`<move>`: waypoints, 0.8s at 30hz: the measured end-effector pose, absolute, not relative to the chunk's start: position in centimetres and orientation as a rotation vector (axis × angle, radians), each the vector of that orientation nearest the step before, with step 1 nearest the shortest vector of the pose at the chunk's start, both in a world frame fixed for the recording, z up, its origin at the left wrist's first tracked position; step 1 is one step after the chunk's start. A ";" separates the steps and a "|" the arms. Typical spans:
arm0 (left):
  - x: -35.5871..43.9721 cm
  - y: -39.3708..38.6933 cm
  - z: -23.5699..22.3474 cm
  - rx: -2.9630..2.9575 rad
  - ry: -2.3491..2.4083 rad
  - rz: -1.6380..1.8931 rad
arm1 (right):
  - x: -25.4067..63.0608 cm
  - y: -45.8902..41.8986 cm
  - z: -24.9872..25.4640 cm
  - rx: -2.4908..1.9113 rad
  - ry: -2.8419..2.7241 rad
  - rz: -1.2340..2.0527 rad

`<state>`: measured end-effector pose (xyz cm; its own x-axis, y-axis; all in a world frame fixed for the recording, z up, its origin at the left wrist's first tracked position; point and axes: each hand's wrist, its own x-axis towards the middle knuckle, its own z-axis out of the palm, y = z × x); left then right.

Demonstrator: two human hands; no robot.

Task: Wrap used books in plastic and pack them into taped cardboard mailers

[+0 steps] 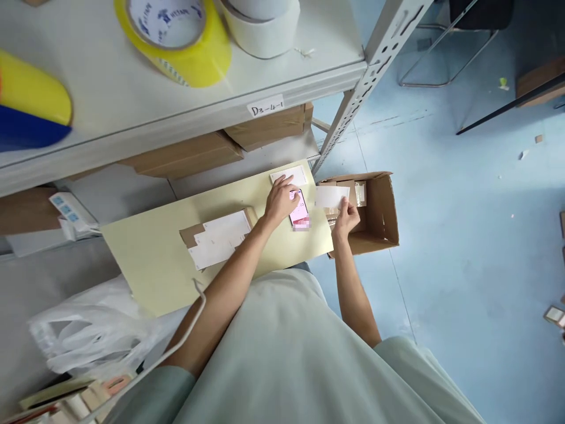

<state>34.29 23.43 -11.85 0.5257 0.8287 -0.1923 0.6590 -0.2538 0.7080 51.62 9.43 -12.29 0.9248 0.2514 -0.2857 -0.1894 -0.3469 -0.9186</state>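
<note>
Pinched in the fingers of my right hand (346,218) is a white paper slip (332,196), held above the open cardboard box (383,212). My left hand (281,200) reaches over the cream tabletop (154,253), its fingertips at a stack of white slips (295,174) near the far right corner. Fingers of that hand are bent, and whether they grip a slip cannot be made out. Just right of it lies a phone (299,209) with a lit pink screen. Left of my forearm, white paper sheets (220,235) rest on a brown cardboard piece (189,235).
Above the table's back edge runs a metal shelf (309,70) with a yellow tape roll (212,53) and white rolls (269,29). Brown cartons (189,156) stand beneath. A white plastic bag (97,324) lies at lower left. A chair (477,17) stands on the blue floor.
</note>
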 end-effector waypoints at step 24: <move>11.7 5.7 8.2 1.018 1.302 0.835 | 32.5 6.0 6.2 -1.520 -0.508 1.100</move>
<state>11.65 5.66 8.16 0.1087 0.9270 -0.3589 0.0608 0.3542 0.9332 32.46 6.00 6.19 0.4699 0.8058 -0.3603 -0.2477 -0.2714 -0.9301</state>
